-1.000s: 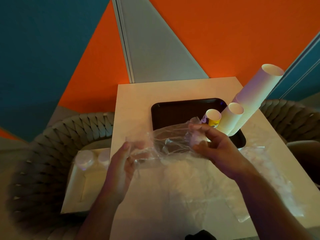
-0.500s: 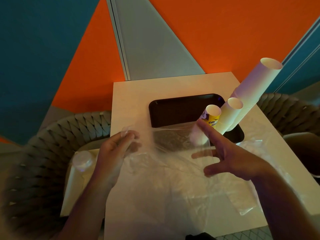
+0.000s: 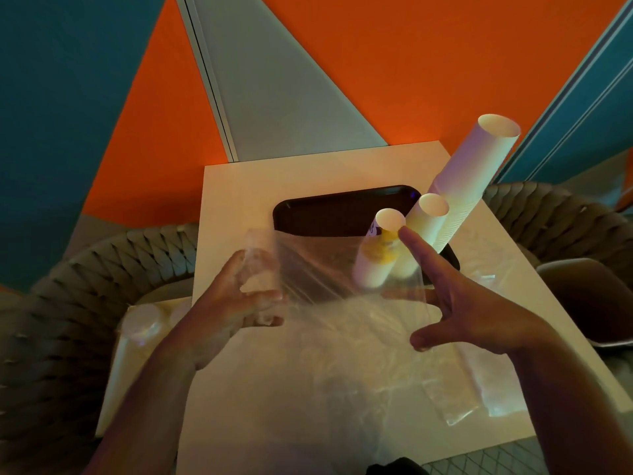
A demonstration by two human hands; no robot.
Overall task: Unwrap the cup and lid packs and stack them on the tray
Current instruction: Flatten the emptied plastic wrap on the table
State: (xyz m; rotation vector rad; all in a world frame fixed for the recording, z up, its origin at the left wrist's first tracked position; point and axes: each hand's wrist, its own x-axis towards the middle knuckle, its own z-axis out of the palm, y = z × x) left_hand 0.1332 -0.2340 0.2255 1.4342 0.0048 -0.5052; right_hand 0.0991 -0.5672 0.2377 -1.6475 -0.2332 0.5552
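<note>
Clear plastic wrapper [image 3: 318, 269]: an emptied sleeve, held up above the near edge of the tray [image 3: 329, 214] and stretched between both hands. Left hand [image 3: 233, 303]: fingers curled, pinching the wrapper's left end. Right hand [image 3: 459, 303]: fingers spread wide and straight, touching the wrapper's right edge at most, gripping nothing. Step in hand, as judged: clearing the spent wrapper away from the tray; best done by gathering the film in the left hand and drawing it toward the person, away from the leaning stacks, since a drag across them could tip them. Tray, dark, set on the pale table [image 3: 260, 180]: holds three stacks of paper cups at its right end, all tilted; a short stack with yellow print [image 3: 380, 255], a plain middle stack [image 3: 424, 221] and a tall white stack [image 3: 476, 173]; the left part bare. Table, near side: further loose clear film [image 3: 359, 365]. Woven chair [image 3: 85, 286] at left: carries a pale flat package [image 3: 126, 365] with a pack of round lids [image 3: 142, 325] still in wrap, as far as the blur allows.
</note>
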